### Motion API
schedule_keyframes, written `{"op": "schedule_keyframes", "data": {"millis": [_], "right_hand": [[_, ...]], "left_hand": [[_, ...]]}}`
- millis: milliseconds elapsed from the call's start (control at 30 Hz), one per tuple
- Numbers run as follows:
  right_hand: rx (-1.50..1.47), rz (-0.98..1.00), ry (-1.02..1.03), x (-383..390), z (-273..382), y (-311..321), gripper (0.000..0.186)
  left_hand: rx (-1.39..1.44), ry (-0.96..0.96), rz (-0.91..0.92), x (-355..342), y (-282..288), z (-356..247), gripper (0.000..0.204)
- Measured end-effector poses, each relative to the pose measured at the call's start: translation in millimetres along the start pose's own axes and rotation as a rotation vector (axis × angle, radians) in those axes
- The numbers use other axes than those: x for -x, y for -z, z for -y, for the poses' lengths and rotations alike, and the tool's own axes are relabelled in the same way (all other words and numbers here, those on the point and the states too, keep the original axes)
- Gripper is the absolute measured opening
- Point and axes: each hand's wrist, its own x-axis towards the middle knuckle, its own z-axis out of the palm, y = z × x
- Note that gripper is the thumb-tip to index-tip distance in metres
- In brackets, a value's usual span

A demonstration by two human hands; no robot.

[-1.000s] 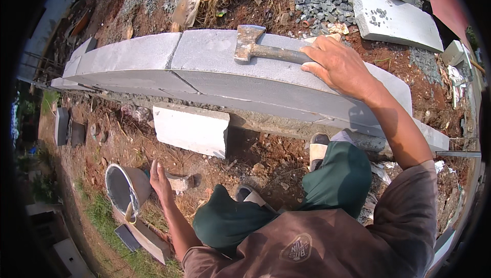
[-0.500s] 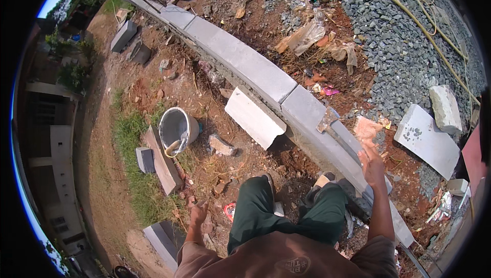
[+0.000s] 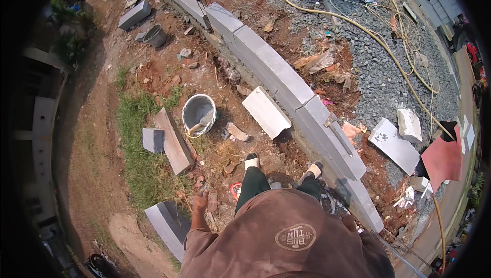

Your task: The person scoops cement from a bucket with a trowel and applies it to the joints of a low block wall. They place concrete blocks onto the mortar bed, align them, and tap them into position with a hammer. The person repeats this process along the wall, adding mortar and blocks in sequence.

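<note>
My left hand [image 3: 200,201] hangs low at my left side, above bare soil, with its fingers loosely apart and nothing visible in them. Close to my right hip, my right hand [image 3: 349,223] is mostly hidden by shadow and my brown shirt; its fingers do not show. Nearest to it runs a low wall of grey blocks [image 3: 276,65]. On top of the wall lies a long-handled tool [image 3: 341,139] with a flat head. Ahead on the left stands a bucket [image 3: 199,116] with grey residue and a pale-handled tool inside. A white curved slab [image 3: 266,112] leans by the wall.
A wooden plank [image 3: 174,142] and grey blocks [image 3: 153,140] [image 3: 166,227] lie left, near grass. Beyond the wall are gravel [image 3: 381,68], a hose [image 3: 358,26], a broken white slab [image 3: 394,145] and a red sheet [image 3: 442,163]. Another bucket [image 3: 155,36] stands farther off.
My right hand has drawn back from above the wall near the tool to my hip. My body is more upright, and the view has shifted. The tool still lies on the wall.
</note>
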Motion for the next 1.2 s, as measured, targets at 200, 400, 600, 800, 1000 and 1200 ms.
{"op": "schedule_keyframes", "data": {"millis": [200, 400, 600, 800, 1000, 1200], "right_hand": [[-1.043, -0.075, -0.396, -16, 164, 75, 0.028], [-1.205, -0.249, -0.358, -15, 215, 113, 0.027], [-1.268, -0.038, -0.584, 8, 190, -11, 0.023], [-0.469, -0.161, -0.381, 77, 137, -138, 0.026], [-0.991, -0.452, -0.688, 89, 230, -44, 0.029], [-1.148, -0.533, -0.764, 124, 304, -73, 0.032]], "left_hand": [[0.000, -0.147, -0.019, -59, 83, -112, 0.044], [-0.101, -0.234, -0.060, -49, 112, -118, 0.049], [-0.451, 0.018, 0.116, 33, 110, -23, 0.042], [-0.245, 0.102, 0.153, 108, 129, 71, 0.040], [-0.344, 0.239, 0.203, 58, 188, 76, 0.039], [-0.282, 0.149, 0.236, -95, 205, 15, 0.042]]}}
